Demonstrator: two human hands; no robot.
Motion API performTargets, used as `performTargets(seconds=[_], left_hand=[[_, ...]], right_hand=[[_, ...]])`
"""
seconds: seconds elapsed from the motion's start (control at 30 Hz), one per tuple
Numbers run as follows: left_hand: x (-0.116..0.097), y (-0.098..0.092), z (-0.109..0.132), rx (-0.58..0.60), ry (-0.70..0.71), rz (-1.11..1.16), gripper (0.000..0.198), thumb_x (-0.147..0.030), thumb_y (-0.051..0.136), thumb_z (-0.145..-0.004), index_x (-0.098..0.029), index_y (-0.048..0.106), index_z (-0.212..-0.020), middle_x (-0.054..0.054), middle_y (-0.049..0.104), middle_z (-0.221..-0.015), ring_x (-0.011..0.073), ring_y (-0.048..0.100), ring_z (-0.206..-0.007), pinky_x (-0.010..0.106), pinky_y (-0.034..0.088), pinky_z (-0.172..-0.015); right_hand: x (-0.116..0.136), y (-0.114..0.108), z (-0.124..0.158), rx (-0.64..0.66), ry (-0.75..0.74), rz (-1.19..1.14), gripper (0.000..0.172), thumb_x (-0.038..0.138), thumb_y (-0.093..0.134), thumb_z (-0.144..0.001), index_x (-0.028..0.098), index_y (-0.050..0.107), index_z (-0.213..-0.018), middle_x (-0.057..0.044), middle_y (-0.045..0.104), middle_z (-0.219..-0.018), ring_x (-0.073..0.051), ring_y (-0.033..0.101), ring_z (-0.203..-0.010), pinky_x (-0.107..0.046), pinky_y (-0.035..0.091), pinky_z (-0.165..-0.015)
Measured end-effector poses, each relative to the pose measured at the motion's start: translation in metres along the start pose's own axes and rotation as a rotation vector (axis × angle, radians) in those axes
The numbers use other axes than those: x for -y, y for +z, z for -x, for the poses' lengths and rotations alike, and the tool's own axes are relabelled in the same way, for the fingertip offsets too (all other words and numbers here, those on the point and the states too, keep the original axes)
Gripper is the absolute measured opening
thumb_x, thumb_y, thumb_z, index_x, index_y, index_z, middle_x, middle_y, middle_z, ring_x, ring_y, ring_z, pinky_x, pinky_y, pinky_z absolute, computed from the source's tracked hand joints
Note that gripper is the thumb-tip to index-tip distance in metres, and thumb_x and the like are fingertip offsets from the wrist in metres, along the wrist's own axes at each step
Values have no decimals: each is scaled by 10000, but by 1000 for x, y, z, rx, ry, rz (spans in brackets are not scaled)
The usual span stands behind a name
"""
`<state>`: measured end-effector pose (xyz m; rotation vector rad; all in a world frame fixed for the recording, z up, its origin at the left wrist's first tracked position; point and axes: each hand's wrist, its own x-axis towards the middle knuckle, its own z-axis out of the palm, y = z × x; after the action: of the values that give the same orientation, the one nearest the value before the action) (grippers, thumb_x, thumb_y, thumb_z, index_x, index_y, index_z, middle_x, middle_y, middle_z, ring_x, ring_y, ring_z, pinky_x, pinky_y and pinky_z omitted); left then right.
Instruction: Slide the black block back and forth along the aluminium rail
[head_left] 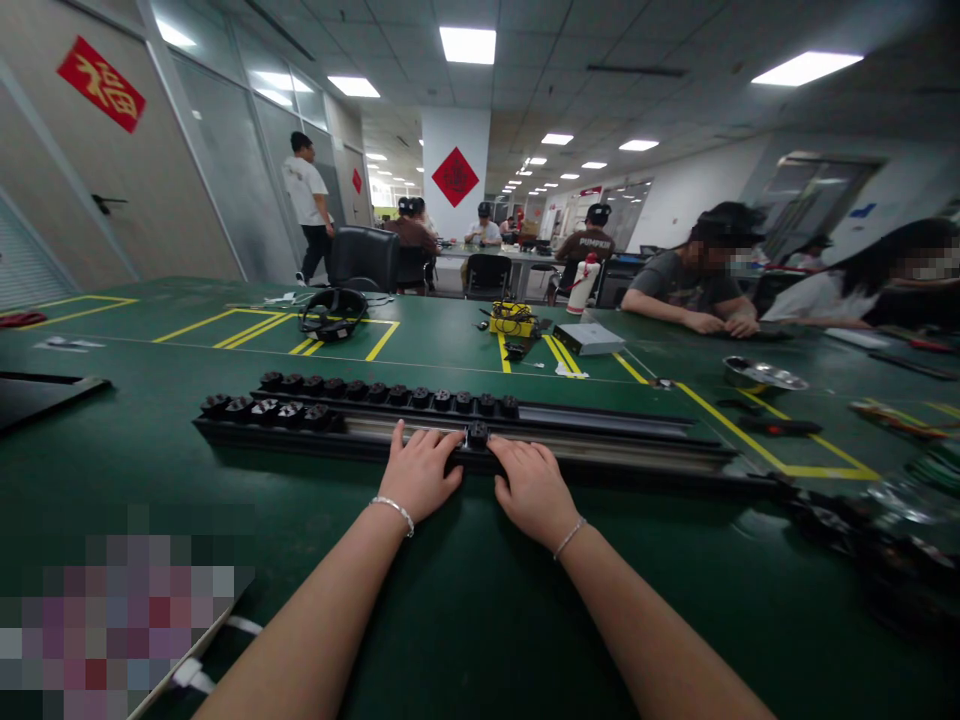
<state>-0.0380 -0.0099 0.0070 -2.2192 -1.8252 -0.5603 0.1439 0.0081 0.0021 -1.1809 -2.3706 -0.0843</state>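
A long black rail lies across the green table, with several black modules seated at its left end. Behind it is a second rail, bearing a row of similar modules. Near the middle of the front rail sits a single black module between my hands. My left hand rests on the rail, fingers apart, its index fingertip at the module's left side. From the right, the fingertips of my right hand touch or nearly touch the same module; its fingers are slightly spread.
Beyond the rails are a black headset, a yellow box with cables, a grey box and a metal bowl. Black parts lie at the right. People sit at the table's far right.
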Motion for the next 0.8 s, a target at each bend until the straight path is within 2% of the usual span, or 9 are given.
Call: performTargets(seconds=[0.1, 0.2, 0.8], left_hand=[[-5, 3, 0, -20, 53, 40, 405, -335, 480, -761, -233, 476, -1153, 44, 583, -1107, 209, 482, -1060, 461, 99, -1066], [-6, 7, 0, -6, 66, 52, 420, -328, 479, -763, -206, 462, -1164, 54, 591, -1109, 208, 494, -1046, 450, 132, -1061], [-4, 6, -1, 7, 64, 68, 392, -324, 468, -767, -228, 480, -1146, 30, 616, -1054, 201, 513, -997, 452, 145, -1051]], right_hand=[[0, 1, 0, -4, 3, 9, 436, 190, 438, -761, 218, 456, -1196, -51, 525, -1233, -169, 453, -1101, -361, 244, -965], [-1, 2, 1, -6, 3, 13, 435, 195, 447, -759, 223, 454, -1193, -42, 524, -1233, -165, 451, -1103, -355, 243, -967], [-1, 1, 1, 11, 17, -19, 432, 194, 433, -765, 204, 462, -1196, -63, 517, -1242, -183, 453, -1105, -369, 250, -964]])
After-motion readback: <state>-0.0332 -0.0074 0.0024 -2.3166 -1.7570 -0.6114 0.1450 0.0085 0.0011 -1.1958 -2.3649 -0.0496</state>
